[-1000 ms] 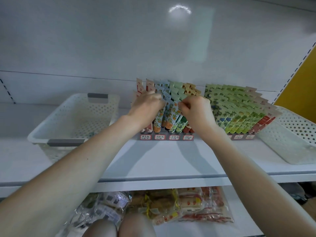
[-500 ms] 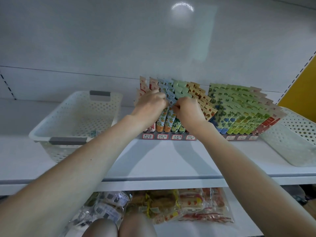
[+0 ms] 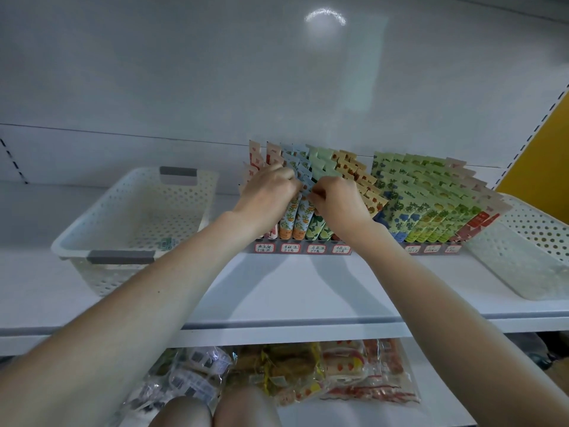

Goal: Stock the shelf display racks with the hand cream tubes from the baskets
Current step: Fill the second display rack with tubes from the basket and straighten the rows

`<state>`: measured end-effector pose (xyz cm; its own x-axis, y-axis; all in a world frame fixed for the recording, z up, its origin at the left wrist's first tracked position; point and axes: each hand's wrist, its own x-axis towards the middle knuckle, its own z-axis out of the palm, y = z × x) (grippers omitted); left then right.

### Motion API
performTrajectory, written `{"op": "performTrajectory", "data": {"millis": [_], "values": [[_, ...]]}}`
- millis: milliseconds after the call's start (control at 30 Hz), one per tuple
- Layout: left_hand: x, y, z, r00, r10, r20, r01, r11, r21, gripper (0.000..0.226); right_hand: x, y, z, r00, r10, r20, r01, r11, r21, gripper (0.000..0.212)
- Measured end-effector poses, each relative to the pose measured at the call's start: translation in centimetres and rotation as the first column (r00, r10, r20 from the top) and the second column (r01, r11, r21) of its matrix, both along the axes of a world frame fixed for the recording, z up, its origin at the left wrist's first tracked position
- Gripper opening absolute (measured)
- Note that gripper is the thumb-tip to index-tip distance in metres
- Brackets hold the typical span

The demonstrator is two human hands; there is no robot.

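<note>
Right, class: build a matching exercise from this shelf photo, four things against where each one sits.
1 white perforated plastic basket with grey handles
2 clear-wrapped snack packets
3 red-bordered price labels
4 yellow wall panel

A on the lower shelf
B along the front of the display racks
C left of the display racks
D far right

Pairs: 1-C, 2-A, 3-B, 4-D.

The right hand [image 3: 337, 201] has slid left, from the green tubes [image 3: 318, 160] to the blue tubes [image 3: 300, 172] at centre frame, closing on the left hand [image 3: 266, 197]. The orange tubes [image 3: 360, 180] it covered now show at its right.
</note>
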<state>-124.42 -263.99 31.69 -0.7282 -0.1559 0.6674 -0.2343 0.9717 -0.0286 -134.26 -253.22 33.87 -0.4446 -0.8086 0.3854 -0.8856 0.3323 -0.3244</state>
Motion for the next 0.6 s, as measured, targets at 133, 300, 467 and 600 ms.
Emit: {"op": "performTrajectory", "data": {"millis": [133, 300, 467, 600], "values": [[1.0, 0.1, 0.8, 0.999, -0.019, -0.039, 0.020, 1.000, 0.019, 0.018, 0.0, 0.4, 0.2, 1.000, 0.013, 0.020, -0.012, 0.999, -0.037, 0.021], [4.6, -1.0, 2.6, 0.985, 0.050, -0.163, -0.037, 0.996, 0.081, 0.015, 0.1, 1.8, 1.1, 0.994, 0.076, 0.079, -0.058, 0.976, -0.209, 0.020], [8.6, -1.6, 2.2, 0.987, 0.122, -0.104, -0.107, 0.985, 0.134, 0.017, 2.1, 2.0, 0.8, 0.982, 0.160, 0.103, -0.122, 0.943, -0.309, 0.019], [9.0, -1.8, 1.4, 0.984, 0.176, 0.035, -0.179, 0.965, 0.194, 0.015, 3.6, 0.6, 0.5, 0.978, 0.202, 0.060, -0.179, 0.946, -0.270, 0.019]]}}
